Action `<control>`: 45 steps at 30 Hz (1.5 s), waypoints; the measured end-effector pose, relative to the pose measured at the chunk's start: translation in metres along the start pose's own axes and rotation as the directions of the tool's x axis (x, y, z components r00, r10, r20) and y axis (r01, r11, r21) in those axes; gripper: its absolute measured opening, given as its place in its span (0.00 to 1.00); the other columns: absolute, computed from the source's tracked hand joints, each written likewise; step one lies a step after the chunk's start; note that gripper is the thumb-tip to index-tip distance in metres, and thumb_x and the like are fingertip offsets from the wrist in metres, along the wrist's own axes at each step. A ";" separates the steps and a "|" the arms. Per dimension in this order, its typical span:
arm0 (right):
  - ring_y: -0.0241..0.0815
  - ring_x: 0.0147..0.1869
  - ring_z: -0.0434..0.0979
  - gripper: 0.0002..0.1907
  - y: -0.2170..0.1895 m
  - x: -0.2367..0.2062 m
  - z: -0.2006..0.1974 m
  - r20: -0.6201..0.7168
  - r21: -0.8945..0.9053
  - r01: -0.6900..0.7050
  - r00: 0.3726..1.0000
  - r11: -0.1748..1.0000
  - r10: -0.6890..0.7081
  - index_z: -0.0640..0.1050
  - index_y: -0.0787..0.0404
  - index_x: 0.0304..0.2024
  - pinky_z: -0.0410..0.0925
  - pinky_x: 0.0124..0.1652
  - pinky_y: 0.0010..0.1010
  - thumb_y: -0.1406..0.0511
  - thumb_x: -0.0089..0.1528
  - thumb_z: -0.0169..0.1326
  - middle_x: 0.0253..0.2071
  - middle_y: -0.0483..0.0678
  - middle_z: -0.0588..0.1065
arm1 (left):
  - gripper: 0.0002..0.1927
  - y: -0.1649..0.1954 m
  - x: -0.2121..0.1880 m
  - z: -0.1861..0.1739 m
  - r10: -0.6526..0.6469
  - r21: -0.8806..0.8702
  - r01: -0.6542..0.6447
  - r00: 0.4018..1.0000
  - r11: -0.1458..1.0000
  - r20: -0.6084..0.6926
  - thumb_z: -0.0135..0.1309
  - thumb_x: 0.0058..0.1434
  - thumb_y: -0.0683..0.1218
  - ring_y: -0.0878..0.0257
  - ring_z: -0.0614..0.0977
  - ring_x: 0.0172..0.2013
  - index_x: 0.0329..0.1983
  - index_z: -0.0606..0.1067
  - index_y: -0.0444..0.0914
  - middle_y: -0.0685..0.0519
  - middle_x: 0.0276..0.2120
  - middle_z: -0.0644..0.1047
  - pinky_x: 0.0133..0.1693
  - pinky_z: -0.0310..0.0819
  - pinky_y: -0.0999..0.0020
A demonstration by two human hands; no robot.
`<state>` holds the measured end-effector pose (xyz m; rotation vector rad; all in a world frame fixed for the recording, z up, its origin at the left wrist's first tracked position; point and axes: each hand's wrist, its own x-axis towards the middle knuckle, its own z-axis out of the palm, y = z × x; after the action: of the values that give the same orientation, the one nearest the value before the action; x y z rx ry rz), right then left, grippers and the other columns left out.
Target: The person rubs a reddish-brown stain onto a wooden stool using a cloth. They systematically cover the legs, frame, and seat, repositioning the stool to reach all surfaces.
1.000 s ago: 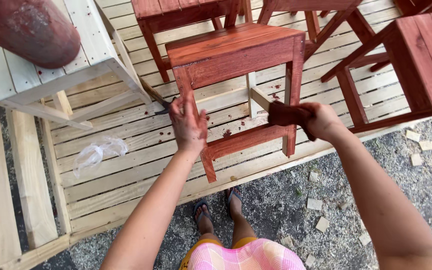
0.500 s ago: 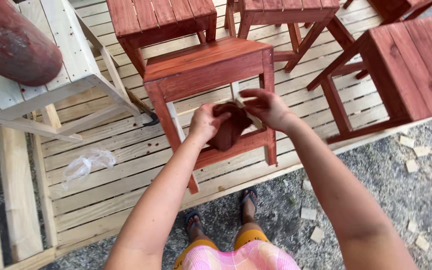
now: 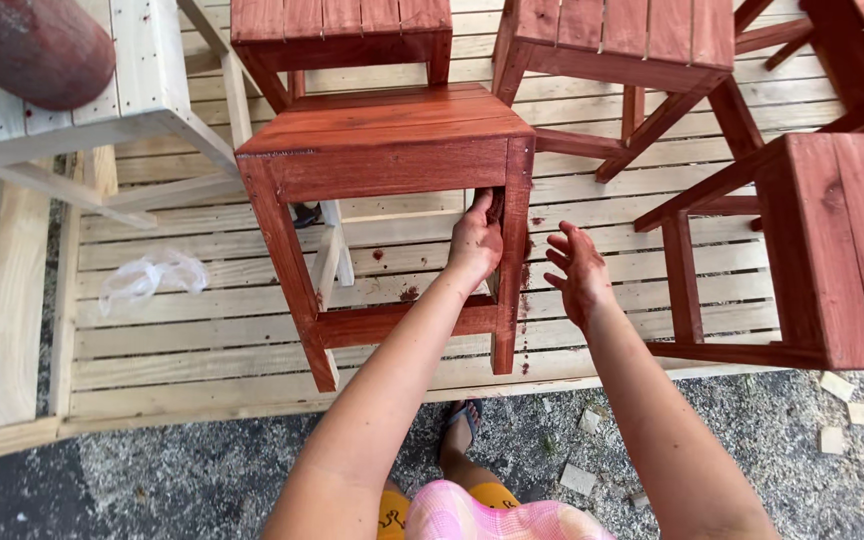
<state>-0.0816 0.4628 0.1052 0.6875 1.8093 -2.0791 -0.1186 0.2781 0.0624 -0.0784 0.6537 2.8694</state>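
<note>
On a platform of pale wooden slats (image 3: 212, 330) stands a small red-stained stool (image 3: 392, 140), seen from above by a person looking down at their own arms. Reaching up to the stool's front right corner, the left hand (image 3: 476, 240) curls its fingers under the seat rail, beside the right front leg, and grips the wood there. Just right of that leg, the right hand (image 3: 577, 272) hovers free with its fingers spread and slightly bent, holding nothing; red stain marks its palm and fingers. Behind the stool stand two more red stools (image 3: 342, 30) (image 3: 622, 40), and a fourth (image 3: 832, 250) stands to its right. Left of the stool sits an unpainted pale wooden stool (image 3: 102, 110) with a dark red round object (image 3: 27, 45) on top. A crumpled clear plastic scrap (image 3: 147, 278) lies on the slats to the stool's lower left. Below the stool's legs, gravel (image 3: 202, 470) and small wood chips (image 3: 857, 410) cover the ground.
</note>
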 end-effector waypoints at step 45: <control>0.50 0.59 0.77 0.21 -0.004 -0.039 -0.057 -0.010 -0.129 -0.114 0.993 0.985 0.113 0.70 0.60 0.64 0.71 0.52 0.41 0.61 0.70 0.43 0.55 0.52 0.76 | 0.15 -0.014 -0.016 -0.024 0.017 0.972 0.148 0.989 -0.180 -0.147 0.56 0.56 0.42 0.44 0.83 0.42 0.47 0.73 0.33 0.38 0.39 0.80 0.43 0.77 0.56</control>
<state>-0.0422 0.5158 0.1241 0.7408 1.8420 -1.8713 -0.0999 0.2774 0.0362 -0.0145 2.5943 1.2934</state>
